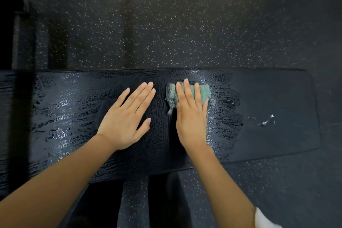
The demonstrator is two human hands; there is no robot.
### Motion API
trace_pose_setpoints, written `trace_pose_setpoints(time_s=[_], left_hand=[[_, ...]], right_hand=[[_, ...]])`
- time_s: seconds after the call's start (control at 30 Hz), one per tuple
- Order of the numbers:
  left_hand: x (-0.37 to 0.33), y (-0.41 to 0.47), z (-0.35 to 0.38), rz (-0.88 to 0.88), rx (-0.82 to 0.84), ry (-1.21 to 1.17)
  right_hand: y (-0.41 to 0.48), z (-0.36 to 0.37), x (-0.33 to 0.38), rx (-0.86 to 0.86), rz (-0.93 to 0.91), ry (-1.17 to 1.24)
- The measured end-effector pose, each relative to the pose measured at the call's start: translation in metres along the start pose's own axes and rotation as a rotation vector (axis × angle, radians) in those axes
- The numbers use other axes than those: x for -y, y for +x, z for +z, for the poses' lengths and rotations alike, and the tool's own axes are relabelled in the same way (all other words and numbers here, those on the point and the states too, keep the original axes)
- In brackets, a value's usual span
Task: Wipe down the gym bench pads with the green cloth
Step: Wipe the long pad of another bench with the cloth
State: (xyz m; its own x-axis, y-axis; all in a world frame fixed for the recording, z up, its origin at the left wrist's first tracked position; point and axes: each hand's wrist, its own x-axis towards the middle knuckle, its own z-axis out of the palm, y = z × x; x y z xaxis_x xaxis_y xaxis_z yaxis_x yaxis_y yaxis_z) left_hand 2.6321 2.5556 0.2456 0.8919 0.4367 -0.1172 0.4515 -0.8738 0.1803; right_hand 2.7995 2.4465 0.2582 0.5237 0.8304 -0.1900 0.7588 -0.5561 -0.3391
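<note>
The green cloth lies bunched into a small wad on the far half of the bench pad, a little right of the middle. It looks soft, light and probably damp, with a greyish loose edge trailing out on its left side. A limp thing like this tends to bunch or slip out under a push, so it seems best driven by flat pressure across its whole top rather than by a pinch at one corner.

The right hand does just that: it is open, with straight fingers laid over the cloth and pressing it down. The left hand is also open and holds nothing, palm down over the pad just left of the cloth. Whether it rests on the pad I cannot tell.

The pad is black and smooth with a streaky wet sheen from its left part to just right of the cloth, so it is likely slick. Its right end looks matt and dry, apart from a small white blob; that stretch probably remains to be wiped.

Around the pad lies dark speckled floor.
</note>
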Motion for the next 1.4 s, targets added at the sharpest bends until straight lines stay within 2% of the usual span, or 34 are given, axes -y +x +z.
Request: trace_pose_setpoints(time_s=[0.27, 0.57, 0.73, 0.87, 1.13, 1.4], left_hand=[[-0.001, 0.001, -0.001, 0.001, -0.009, -0.005], [-0.004, 0.0, -0.001, -0.006, 0.002, 0.013], [-0.009, 0.002, -0.003, -0.008, 0.017, 0.031], [-0.035, 0.014, 0.001, 0.078, 0.033, 0.019], [-0.056, 0.032, 0.004, 0.039, 0.021, 0.017], [-0.064, 0.046, 0.005, 0.032, 0.036, 0.021]], right_hand=[[0.038, -0.014, 0.002, 0.025, 0.027, -0.008], [-0.056, -0.015, -0.028, 0.077, 0.023, -0.021], [-0.092, -0.008, -0.046, 0.022, 0.075, -0.034], [-0.062, -0.006, -0.048, -0.054, 0.106, 0.007], [0.034, -0.037, -0.072, -0.073, 0.122, 0.023], [-0.027, -0.031, -0.09, -0.054, 0.052, 0.018]])
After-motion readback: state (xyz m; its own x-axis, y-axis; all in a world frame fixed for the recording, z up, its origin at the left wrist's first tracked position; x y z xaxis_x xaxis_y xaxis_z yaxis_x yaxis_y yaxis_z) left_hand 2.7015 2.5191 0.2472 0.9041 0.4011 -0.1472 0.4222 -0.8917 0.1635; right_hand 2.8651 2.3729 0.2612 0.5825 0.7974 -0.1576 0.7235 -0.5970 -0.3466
